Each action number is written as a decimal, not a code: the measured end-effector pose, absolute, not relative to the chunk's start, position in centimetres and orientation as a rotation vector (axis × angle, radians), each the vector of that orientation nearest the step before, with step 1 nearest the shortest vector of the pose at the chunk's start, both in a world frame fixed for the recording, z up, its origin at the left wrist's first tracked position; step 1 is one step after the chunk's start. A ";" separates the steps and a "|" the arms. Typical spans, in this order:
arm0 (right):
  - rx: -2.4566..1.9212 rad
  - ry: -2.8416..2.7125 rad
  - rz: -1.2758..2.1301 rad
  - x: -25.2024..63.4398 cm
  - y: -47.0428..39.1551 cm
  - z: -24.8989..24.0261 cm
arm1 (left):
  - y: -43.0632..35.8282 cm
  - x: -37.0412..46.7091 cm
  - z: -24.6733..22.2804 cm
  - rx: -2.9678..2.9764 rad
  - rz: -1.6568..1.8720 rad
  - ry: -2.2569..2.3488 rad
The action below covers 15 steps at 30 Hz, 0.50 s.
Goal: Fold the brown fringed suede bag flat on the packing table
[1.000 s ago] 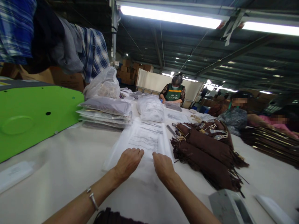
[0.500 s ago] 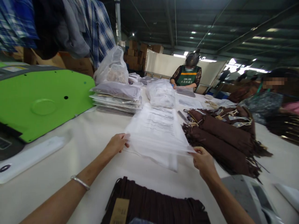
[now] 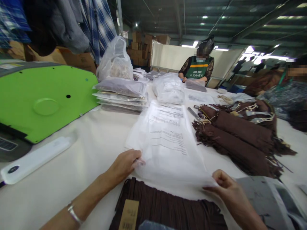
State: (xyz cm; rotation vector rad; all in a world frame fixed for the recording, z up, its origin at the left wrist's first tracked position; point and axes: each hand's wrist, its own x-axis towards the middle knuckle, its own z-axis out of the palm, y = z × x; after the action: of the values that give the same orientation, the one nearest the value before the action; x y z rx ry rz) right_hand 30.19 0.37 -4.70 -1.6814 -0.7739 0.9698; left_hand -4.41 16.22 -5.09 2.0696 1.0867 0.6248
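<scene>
A translucent plastic bag point(image 3: 168, 143) with lines of dark print lies across the middle of the table, its near edge raised. My left hand point(image 3: 127, 163) pinches the near left corner of that edge. At the near right corner, my right hand point(image 3: 225, 185) grips the plastic between thumb and fingers. Just below the bag's edge lies a dark brown fringed item point(image 3: 165, 207) bearing a tan paper tag point(image 3: 129, 214). The bottom of the fringed item is cut off by the frame.
Brown fringed bundles point(image 3: 242, 137) lie on the right, near a grey device point(image 3: 261, 198). A green machine point(image 3: 48, 99) and a white device point(image 3: 35, 159) stand left. Stacked packages point(image 3: 122, 95) and a filled bag point(image 3: 169, 89) sit farther back. A person point(image 3: 198, 65) works across the table.
Both hands have drawn the bag's near edge toward me, up to the fringed item. My right hand has also moved right, and the bag's mouth looks wider.
</scene>
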 end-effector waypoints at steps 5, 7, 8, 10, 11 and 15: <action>-1.814 -0.892 1.008 30.9 -1.5 -6.1 | 13.3 -5.5 -5.4 2.186 0.431 1.187; -1.862 -0.926 1.057 31.3 -2.1 -6.2 | 12.1 -5.8 -4.5 2.129 0.363 1.224; -1.880 -0.933 1.079 31.4 -2.5 -6.2 | 11.7 -5.9 -4.0 2.077 0.339 1.227; -1.903 -0.916 1.086 31.6 -3.4 -6.2 | 10.9 -6.1 -3.3 1.938 0.316 1.203; -1.913 -0.906 1.093 31.6 -3.9 -6.2 | 10.5 -6.3 -3.1 1.866 0.322 1.189; -1.920 -0.809 1.281 32.2 -6.8 -6.6 | 8.3 -7.7 -4.6 1.560 0.418 1.323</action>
State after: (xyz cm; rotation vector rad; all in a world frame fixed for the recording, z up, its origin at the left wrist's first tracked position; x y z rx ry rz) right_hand 32.16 -6.79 -6.64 -1.9203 -0.8087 1.2812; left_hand -7.71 8.32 -4.64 1.5605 1.3233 0.4181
